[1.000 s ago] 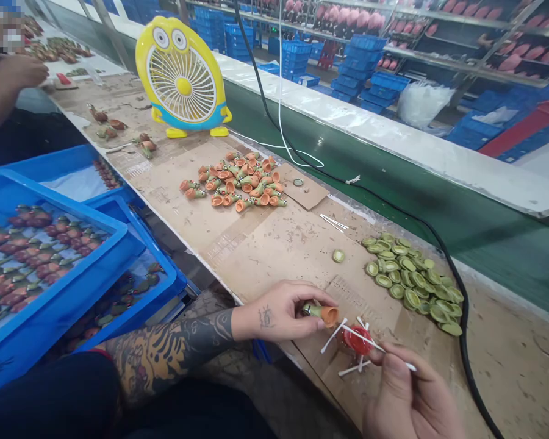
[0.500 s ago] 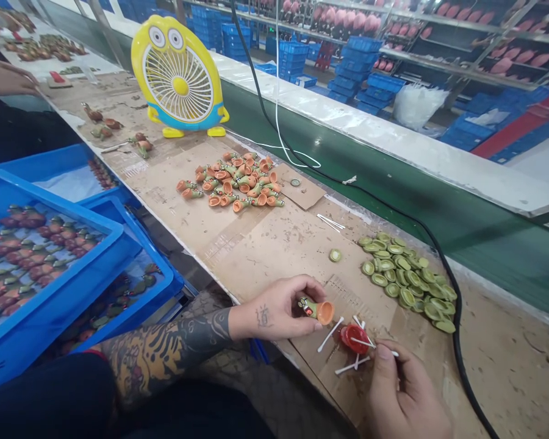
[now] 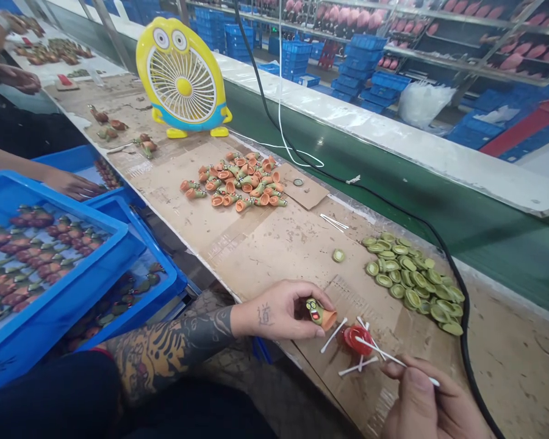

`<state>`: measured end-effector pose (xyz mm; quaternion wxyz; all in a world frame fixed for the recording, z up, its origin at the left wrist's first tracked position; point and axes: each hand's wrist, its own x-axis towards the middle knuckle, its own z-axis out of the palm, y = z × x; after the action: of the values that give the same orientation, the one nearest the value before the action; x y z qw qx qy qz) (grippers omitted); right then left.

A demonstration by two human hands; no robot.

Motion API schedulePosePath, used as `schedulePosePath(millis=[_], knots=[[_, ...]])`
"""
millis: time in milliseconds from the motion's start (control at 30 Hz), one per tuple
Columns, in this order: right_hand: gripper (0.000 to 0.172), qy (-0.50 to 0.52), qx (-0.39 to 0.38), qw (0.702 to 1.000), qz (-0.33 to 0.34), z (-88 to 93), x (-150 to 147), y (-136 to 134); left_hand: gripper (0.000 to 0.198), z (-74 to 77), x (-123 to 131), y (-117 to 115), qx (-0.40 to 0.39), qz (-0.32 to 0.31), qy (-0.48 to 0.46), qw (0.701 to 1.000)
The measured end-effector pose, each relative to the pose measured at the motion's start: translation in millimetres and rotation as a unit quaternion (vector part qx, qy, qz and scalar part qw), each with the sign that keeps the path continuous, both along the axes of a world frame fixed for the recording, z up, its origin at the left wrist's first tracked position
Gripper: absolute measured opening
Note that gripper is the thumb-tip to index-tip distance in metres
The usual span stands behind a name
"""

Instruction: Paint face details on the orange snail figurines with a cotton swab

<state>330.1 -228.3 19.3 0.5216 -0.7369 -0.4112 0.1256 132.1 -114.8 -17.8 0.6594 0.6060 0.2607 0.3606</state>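
My left hand (image 3: 279, 311) pinches a small painted figurine (image 3: 319, 314) with a flared orange end and a green body showing eyes and a red mouth. My right hand (image 3: 432, 402), low at the frame's edge, holds a white cotton swab (image 3: 393, 358) by one end. The swab's far tip reaches a red cap with paint (image 3: 359, 339). Several loose swabs (image 3: 333, 335) lie around that cap on the cardboard (image 3: 274, 256). Nearby are a heap of green rings (image 3: 412, 280) and a pile of orange figurine pieces (image 3: 238, 183).
Blue crates (image 3: 50, 231) of finished figures stand at the left, below the bench edge. A co-worker's hand (image 3: 68, 185) rests over one crate. A yellow fan (image 3: 183, 76) stands at the back, and a black cable (image 3: 457, 292) runs along the bench's right side.
The figurine has turned so its painted face is toward me. My right hand has shifted right and lower with the swab. A co-worker's hand has come in over the blue crate.
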Motion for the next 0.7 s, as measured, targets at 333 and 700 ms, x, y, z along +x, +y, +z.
schedulePosePath(millis=[333,700], knots=[[0.038,0.042,0.012,0.992,0.115,-11.8,-6.8,8.3,0.037,2.0,-0.4,0.6,0.008,-0.013,-0.007,1.000],[0.043,0.049,0.041,0.997,0.053,-5.6,-29.6,16.3,0.035,2.9,0.2,0.5,-0.003,-0.023,-0.016,1.000]])
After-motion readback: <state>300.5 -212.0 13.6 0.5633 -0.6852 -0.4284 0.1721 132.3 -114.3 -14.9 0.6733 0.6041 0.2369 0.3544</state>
